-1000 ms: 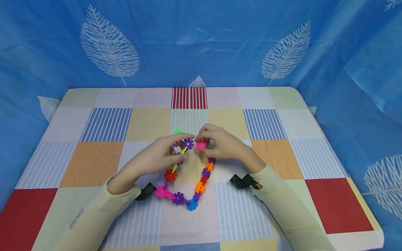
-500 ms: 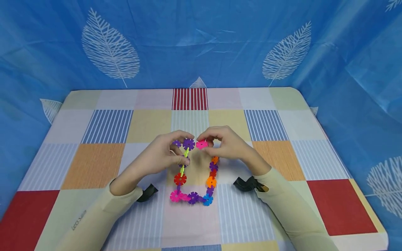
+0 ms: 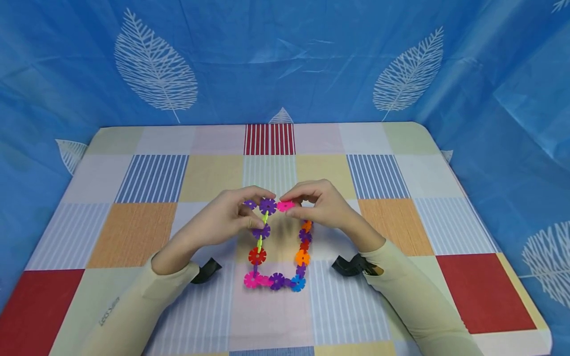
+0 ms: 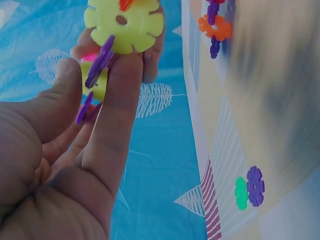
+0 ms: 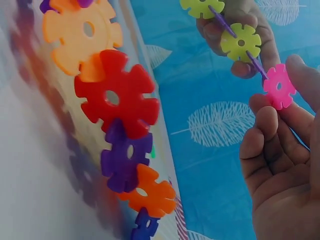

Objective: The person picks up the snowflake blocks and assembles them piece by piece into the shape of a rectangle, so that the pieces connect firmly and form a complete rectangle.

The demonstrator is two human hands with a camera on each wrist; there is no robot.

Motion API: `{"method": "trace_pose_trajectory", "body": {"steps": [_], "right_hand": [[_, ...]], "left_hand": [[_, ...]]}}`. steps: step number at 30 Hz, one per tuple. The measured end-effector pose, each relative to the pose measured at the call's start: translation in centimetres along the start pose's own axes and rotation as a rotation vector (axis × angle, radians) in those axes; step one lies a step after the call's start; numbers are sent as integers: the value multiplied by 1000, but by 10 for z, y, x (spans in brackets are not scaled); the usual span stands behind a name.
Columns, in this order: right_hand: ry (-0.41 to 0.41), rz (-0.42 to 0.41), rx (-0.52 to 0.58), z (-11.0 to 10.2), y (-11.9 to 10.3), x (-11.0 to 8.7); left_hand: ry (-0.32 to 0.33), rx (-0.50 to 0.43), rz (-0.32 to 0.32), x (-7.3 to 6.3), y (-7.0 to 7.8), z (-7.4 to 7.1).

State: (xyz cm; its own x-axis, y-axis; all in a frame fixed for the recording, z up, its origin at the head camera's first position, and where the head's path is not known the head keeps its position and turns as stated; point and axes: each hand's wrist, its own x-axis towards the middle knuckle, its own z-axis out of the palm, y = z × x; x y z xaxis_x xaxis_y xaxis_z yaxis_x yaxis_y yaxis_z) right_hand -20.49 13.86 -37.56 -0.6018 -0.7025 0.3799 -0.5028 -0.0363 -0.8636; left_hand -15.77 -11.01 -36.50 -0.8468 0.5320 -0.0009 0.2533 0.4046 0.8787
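A chain of colourful plastic snowflake discs (image 3: 277, 281) hangs in a U shape between the hands. My left hand (image 3: 224, 215) grips its upper left end, with a purple disc (image 3: 267, 206) at the fingertips and yellow discs (image 4: 123, 25) below it. My right hand (image 3: 327, 207) pinches a pink disc (image 3: 285, 205) between thumb and fingers. In the right wrist view, this pink disc (image 5: 279, 86) meets the edge of a purple disc (image 5: 257, 65). Orange, red and purple discs (image 5: 117, 94) run down the right side. The right hand hides where that side ends.
A green disc (image 4: 241, 194) and a purple disc (image 4: 256, 186) lie joined or touching on the table. The patchwork tablecloth (image 3: 213, 178) meets a blue leaf-print curtain (image 3: 285, 59) behind. Black straps (image 3: 352, 265) stick out near the wrists.
The chain's lower part has swung right and straightened. The right hand has shifted slightly, bringing the pink disc up to the purple one. The green disc has gone behind the left hand.
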Motion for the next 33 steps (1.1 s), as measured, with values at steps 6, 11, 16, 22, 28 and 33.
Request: {"method": "trace_pose_trajectory", "body": {"steps": [6, 11, 16, 22, 28, 33], "right_hand": [[-13, 8, 33, 3, 1, -1], [-7, 9, 64, 6, 6, -2], [9, 12, 125, 10, 25, -7], [50, -50, 184, 17, 38, -9], [103, -354, -188, 20, 41, -8], [103, -551, -487, 19, 41, -6]], "left_hand": [[-4, 39, 31, 0, -3, -2], [-4, 118, 112, 0, -5, -4], [37, 155, 197, -1, -7, -6], [68, 131, 241, -1, -8, -6], [79, 136, 256, 0, -8, -8], [74, 109, 289, 1, -10, -8]]}}
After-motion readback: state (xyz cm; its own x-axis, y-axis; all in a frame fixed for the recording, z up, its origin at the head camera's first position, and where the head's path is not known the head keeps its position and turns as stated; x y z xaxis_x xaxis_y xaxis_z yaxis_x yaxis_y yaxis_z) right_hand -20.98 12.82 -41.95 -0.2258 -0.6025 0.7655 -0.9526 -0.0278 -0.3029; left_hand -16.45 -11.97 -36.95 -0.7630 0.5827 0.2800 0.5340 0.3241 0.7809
